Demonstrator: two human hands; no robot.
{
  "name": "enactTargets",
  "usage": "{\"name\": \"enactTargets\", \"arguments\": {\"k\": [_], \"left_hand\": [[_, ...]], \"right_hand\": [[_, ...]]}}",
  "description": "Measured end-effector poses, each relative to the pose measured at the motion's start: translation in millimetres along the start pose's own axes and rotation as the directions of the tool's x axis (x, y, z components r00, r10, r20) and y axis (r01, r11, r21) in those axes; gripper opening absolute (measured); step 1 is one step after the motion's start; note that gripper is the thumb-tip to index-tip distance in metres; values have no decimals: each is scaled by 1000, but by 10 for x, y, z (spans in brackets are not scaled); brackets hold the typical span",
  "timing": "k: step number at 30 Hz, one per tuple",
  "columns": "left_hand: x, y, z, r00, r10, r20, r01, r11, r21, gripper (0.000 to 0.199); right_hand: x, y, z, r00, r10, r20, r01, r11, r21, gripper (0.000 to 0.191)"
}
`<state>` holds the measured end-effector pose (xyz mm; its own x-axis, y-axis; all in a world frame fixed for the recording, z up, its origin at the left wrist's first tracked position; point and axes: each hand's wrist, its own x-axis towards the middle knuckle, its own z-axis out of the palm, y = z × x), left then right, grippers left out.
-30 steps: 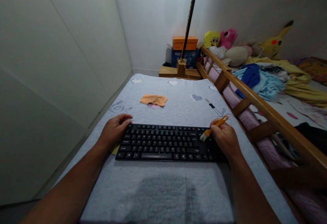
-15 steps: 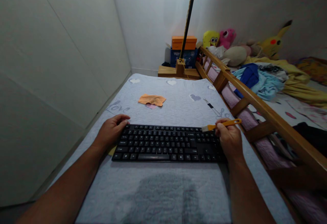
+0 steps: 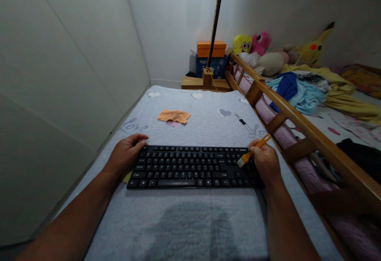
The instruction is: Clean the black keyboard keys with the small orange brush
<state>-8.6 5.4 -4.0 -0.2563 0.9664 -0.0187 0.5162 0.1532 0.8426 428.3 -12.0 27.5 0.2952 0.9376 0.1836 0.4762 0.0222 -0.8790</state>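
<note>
A black keyboard [image 3: 178,167] lies flat on the pale blue quilted cover, its long side across my view. My left hand [image 3: 126,152] is closed around its left end, with the thumb by the upper left corner. In my right hand [image 3: 266,159] is a small brush [image 3: 245,158] with an orange handle, pinched between thumb and fingers. The pale bristles point down to the left, over the keys near the arrow and navigation block. Part of the number pad is hidden behind my right hand. Something yellow [image 3: 127,177] peeks out under the left end.
Beyond the keyboard lie a crumpled orange cloth [image 3: 174,116] and, to its right, a thin tool with a black middle [image 3: 242,121]. A wooden bed rail [image 3: 285,104] runs along the right side. A dark pole [image 3: 215,23] rises at the back near stacked boxes [image 3: 211,50].
The brush has tilted steeper, its bristles moving from the keyboard's top row down toward the navigation keys. My left hand stays at the keyboard's left end. The view has shifted slightly.
</note>
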Motion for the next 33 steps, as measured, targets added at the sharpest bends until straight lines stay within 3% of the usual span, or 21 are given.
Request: {"name": "enactTargets", "arguments": {"k": [24,33], "left_hand": [[24,-42,2,1000,-3,18,3,1000,12,46],[21,-15,11,1000,-14,5,14,1000,-1,46]], "right_hand": [[19,100,41,986,-163,-41,159,985,-73,23],[-9,32,-14,991,-86,-98,92,994,51,15]]}}
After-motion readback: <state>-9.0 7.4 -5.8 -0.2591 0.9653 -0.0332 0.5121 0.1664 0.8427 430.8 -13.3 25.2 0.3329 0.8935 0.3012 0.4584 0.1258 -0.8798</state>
